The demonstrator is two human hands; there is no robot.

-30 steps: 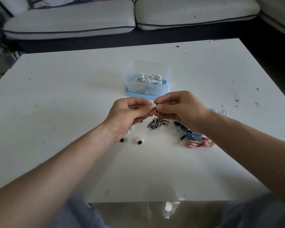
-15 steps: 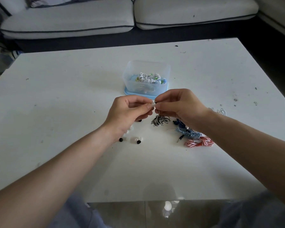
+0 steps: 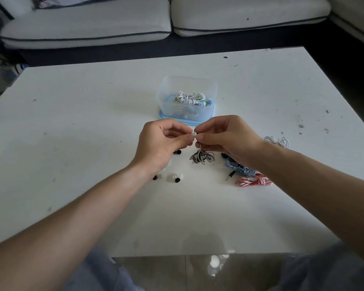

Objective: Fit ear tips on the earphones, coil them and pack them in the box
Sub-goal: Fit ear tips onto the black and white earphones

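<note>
My left hand (image 3: pixel 163 142) and my right hand (image 3: pixel 225 136) meet above the table in front of the clear plastic box (image 3: pixel 166 101). Between their fingertips sits a small white ear tip (image 3: pixel 194 134), which my left hand pinches. My right hand pinches the earbud of the black-and-white striped earphones (image 3: pixel 202 157), whose coiled cable hangs down from it to the table. The box stands on a blue lid and holds several coiled earphones (image 3: pixel 189 98).
Loose black ear tips (image 3: pixel 177 180) and pale ones lie under and beside my left wrist. Blue earphones (image 3: pixel 241 169), red-and-white earphones (image 3: pixel 254 181) and white earphones (image 3: pixel 278 141) lie by my right forearm. The white table (image 3: pixel 72 122) ends near my knees; a sofa stands behind.
Both hands stay joined at the fingertips and have drifted slightly away from me. The striped coil has swung a little under my right hand.
</note>
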